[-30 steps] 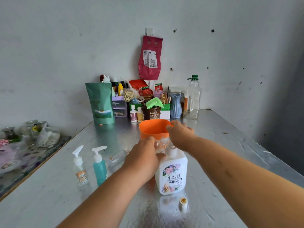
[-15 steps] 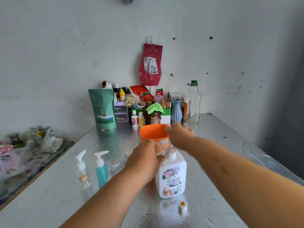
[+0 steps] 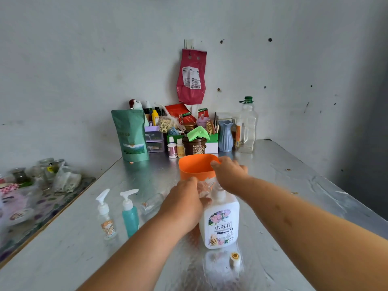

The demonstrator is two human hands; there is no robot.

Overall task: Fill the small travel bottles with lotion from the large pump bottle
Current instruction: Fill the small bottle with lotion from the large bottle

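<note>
A: How far along?
B: Lower left, a clear pump bottle (image 3: 105, 215) and a teal pump bottle (image 3: 130, 215) stand capped. At centre, the left hand (image 3: 184, 204) grips a clear travel bottle (image 3: 204, 186) against the large pump bottle (image 3: 219, 223). The right hand (image 3: 230, 175) covers its pump, and I cannot tell how its fingers lie. Mid-fill, I'd judge.

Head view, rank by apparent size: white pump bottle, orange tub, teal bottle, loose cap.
1. white pump bottle
2. orange tub and teal bottle: unranked, since the tub sits farther away and is partly hidden
3. loose cap

Left hand (image 3: 184, 199) curled, right hand (image 3: 230, 175) palm-down just beyond
</note>
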